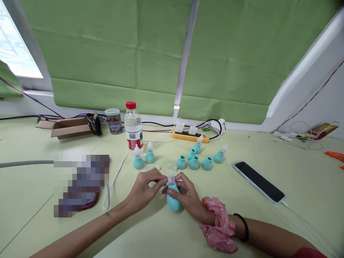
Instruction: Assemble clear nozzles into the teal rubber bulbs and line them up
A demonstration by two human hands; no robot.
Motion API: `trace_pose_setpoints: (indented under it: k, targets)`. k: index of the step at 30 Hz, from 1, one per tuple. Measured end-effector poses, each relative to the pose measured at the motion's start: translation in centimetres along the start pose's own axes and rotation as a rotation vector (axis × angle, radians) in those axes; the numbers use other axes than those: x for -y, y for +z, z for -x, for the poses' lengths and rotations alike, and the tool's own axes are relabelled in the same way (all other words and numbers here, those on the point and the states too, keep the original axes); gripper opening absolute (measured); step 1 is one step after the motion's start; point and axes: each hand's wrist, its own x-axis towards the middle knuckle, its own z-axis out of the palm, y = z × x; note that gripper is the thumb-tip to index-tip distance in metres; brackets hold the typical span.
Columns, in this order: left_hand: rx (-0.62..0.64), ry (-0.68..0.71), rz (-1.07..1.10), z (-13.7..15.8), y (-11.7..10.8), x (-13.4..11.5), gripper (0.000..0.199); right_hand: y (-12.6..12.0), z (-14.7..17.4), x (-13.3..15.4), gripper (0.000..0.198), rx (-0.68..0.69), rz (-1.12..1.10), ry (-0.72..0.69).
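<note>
My right hand [186, 197] is wrapped round a teal squeeze bulb [174, 203], like a nasal aspirator, just above the table. The clear plastic nozzle piece [171, 179] sits at the bulb's neck, and my left hand [147, 188] pinches it from the side. Whether it is fully seated I cannot tell. Beyond my hands stand several open-necked teal bulbs, among them one bulb [194, 163] in the middle. Other bulbs carry clear tips, such as the tipped bulb [138, 161] at the left and another tipped bulb [219, 157] at the right. Small clear plastic parts [172, 167] lie nearby.
A water bottle [133, 129] and a printed can [114, 122] stand behind. At the back are an orange power strip [190, 136] and a cardboard box [72, 127]. A phone [259, 182] with a cable lies right; a blurred-out object [83, 186] lies left.
</note>
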Motion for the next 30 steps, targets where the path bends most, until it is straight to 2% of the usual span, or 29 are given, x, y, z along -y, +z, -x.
trace_pose_setpoints:
  k: [4, 6, 11, 14, 18, 21, 25, 30]
  targets:
    - [-0.032, 0.08, -0.077, 0.3, 0.5, -0.2, 0.022, 0.0, 0.0, -0.1, 0.03, -0.045, 0.038, 0.007]
    - [-0.06, 0.073, -0.051, 0.4, 0.7, -0.2, 0.016, 0.0, 0.0, -0.1, 0.032, -0.068, 0.057, 0.011]
    - [-0.075, -0.183, 0.147, 0.2, 0.6, 0.0, 0.017, 0.1, 0.2, -0.1, 0.034, -0.027, 0.047, 0.021]
    - [-0.052, -0.23, 0.253, -0.1, 0.2, 0.2, 0.017, 0.1, 0.2, 0.0, 0.034, -0.009, 0.049, 0.018]
    - [-0.001, -0.163, 0.238, -0.2, 0.0, 0.2, 0.018, -0.1, 0.1, -0.1, 0.032, -0.005, 0.08, -0.01]
    - [-0.002, -0.109, 0.119, 0.0, 0.1, 0.0, 0.02, -0.2, 0.2, -0.2, 0.029, -0.018, 0.132, -0.035]
    - [-0.093, 0.043, -0.072, 0.4, 0.6, -0.5, 0.018, -0.1, 0.3, -0.5, 0.026, -0.077, 0.224, -0.077]
    - [-0.177, 0.113, -0.091, 0.6, 0.9, -0.9, 0.016, -0.1, 0.3, -0.7, 0.025, -0.176, 0.307, -0.112]
